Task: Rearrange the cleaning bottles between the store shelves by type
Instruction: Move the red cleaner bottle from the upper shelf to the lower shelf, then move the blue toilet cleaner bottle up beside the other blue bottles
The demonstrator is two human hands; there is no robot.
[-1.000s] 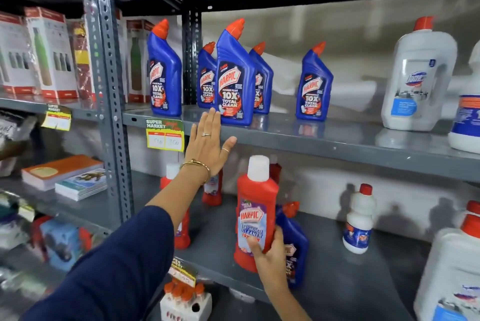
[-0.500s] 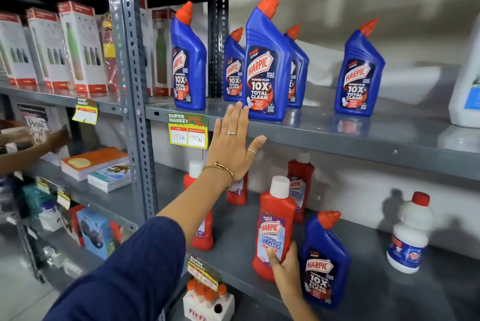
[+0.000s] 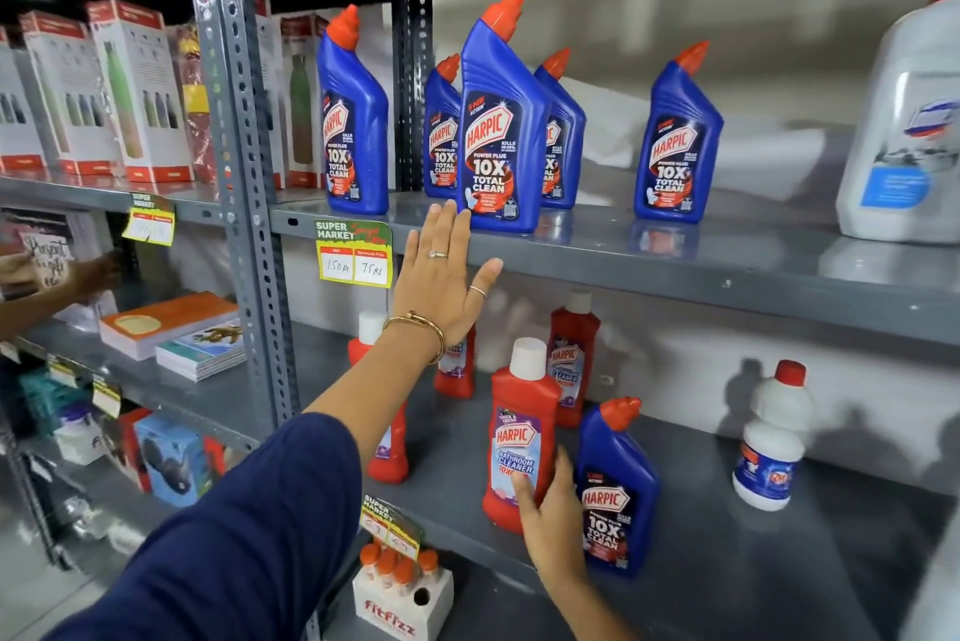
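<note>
Blue plastic angle-necked Harpic toilet-cleaner bottles with orange-red caps are standing on the grey metal upper shelf, five in all: one at the left, a tall front one, two partly hidden behind it, and one to the right. A sixth blue bottle is sitting on the grey lower shelf. Four red flat-sided Harpic bathroom-cleaner bottles with white caps are sharing that lower shelf, the nearest one standing just beside the sixth blue bottle. One small white bottle with a red cap is standing well apart to the right.

The left hand is lying flat and spread, fingers together and extended, against the upper shelf's front edge, holding nothing. The right hand is loosely open, its thumb and fingers touching the nearest red bottle's label.
</note>
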